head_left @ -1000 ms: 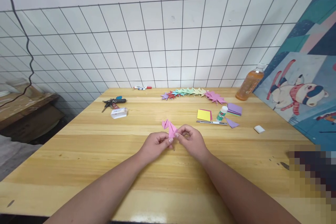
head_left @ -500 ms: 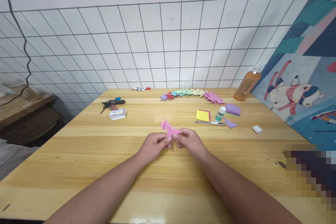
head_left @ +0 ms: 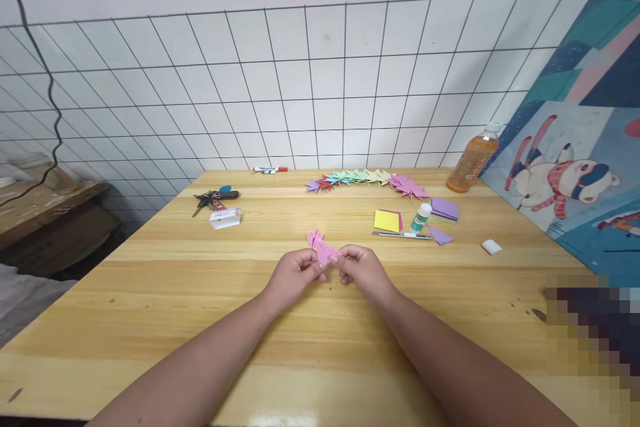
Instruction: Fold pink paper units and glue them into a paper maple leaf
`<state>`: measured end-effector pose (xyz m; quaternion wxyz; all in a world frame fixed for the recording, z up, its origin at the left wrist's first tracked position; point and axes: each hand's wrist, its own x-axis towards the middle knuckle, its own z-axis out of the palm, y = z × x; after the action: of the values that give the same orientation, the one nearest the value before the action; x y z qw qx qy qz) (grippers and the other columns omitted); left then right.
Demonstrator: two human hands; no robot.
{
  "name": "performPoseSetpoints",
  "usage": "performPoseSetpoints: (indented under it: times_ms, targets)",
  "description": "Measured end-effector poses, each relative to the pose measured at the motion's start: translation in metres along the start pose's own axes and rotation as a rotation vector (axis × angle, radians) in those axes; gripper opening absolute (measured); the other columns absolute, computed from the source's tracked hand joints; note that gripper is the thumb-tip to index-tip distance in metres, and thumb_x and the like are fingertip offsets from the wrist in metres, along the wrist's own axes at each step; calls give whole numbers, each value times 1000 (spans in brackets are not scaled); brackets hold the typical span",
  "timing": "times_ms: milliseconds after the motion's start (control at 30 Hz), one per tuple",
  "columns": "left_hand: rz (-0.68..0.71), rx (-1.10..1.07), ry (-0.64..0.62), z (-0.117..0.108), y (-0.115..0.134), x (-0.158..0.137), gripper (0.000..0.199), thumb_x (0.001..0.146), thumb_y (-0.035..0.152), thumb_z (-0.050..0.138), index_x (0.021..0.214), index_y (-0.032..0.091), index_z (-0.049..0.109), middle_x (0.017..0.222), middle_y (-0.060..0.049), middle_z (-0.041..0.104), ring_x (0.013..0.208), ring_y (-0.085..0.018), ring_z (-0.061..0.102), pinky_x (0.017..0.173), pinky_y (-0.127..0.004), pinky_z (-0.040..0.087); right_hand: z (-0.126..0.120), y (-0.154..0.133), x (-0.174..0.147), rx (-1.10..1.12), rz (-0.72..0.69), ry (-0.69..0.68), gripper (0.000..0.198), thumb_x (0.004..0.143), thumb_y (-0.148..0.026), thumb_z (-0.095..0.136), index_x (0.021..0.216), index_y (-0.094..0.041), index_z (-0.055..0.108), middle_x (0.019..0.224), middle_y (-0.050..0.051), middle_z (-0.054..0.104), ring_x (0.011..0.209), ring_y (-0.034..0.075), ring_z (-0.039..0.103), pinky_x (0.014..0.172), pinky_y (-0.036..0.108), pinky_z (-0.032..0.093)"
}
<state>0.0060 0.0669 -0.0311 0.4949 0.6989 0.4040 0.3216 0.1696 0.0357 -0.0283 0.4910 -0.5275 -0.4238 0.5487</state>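
A folded piece of pink paper (head_left: 326, 251) is pinched between my two hands, low over the middle of the table. My left hand (head_left: 296, 271) grips its left lower edge with thumb and fingers. At its right corner, my right hand (head_left: 363, 267) holds it the same way. Just beyond it lies a small folded pink paper piece (head_left: 315, 238); whether the two touch I cannot tell. Farther back, an arched chain of folded papers (head_left: 360, 177) in purple, red, blue, green, yellow and pink lies near the wall.
Right of my hands are yellow sticky notes (head_left: 387, 221), a glue stick (head_left: 421, 218), a utility knife (head_left: 401, 235), purple paper sheets (head_left: 445, 209), a purple triangle (head_left: 440, 235) and an eraser (head_left: 492, 247). A bottle (head_left: 473, 160) stands back right. Keys (head_left: 215, 199), a small white box (head_left: 225, 217) and a marker (head_left: 271, 169) lie left.
The pink paper has tilted slightly and its right corner is now more covered by my right fingers. Both hands stay in nearly the same place.
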Motion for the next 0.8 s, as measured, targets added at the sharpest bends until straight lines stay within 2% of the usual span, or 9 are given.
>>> performPoseSetpoints:
  times_ms: [133,267,367,433,533,633,700,800]
  targets:
    - [-15,10,8,-1,2,1,30,74,40,59,63,13,58,56,-1,60,53,-11,51,54,-21,37,-3,1,1,-13,-7,1,33,56,-45,72,62,-15,60,47,-5,50,42,8,47,46,22,43]
    - [9,-89,-2,0,3,2,28,71,40,63,75,12,62,67,-3,63,59,-13,54,57,-22,40,-5,1,1,-62,-58,-22,33,57,-45,71,59,-15,60,50,-4,51,43,7,46,45,22,40]
    - [8,-120,11,0,1,4,27,71,39,63,72,12,61,63,-1,60,58,-12,52,57,-22,40,-4,2,1,-116,-86,-47,30,61,-44,69,60,-15,60,53,-2,53,46,8,46,46,22,41]
    - [-2,-86,-5,0,-2,3,27,72,39,62,69,11,61,60,-1,58,56,-11,50,56,-22,39,-1,3,0,-137,-148,-51,25,63,-39,68,71,-16,63,63,0,58,55,10,51,53,23,44]
    - [11,50,-71,0,-5,1,28,76,38,57,66,12,59,56,1,53,52,-9,44,51,-20,34,2,5,-1,-157,-264,-52,28,65,-30,67,90,-18,64,80,2,62,71,13,56,64,25,46]
    - [53,181,-131,2,-3,-3,30,78,35,54,57,14,54,50,5,44,47,-8,36,47,-19,27,2,5,-2,-165,-254,-69,16,68,-31,64,73,-16,64,69,1,61,65,13,55,61,25,45]
    - [60,213,-177,3,0,-6,28,77,33,54,56,14,53,50,5,43,47,-8,36,47,-19,26,1,4,-2,-147,-230,-71,16,67,-31,64,61,-16,60,61,0,59,59,12,53,58,24,43]
    - [47,218,-220,4,3,-7,24,76,30,55,58,14,55,51,4,47,48,-8,38,47,-19,27,-1,3,-2,-87,-218,-92,17,65,-29,65,57,-17,57,59,-1,58,57,12,52,58,24,42]
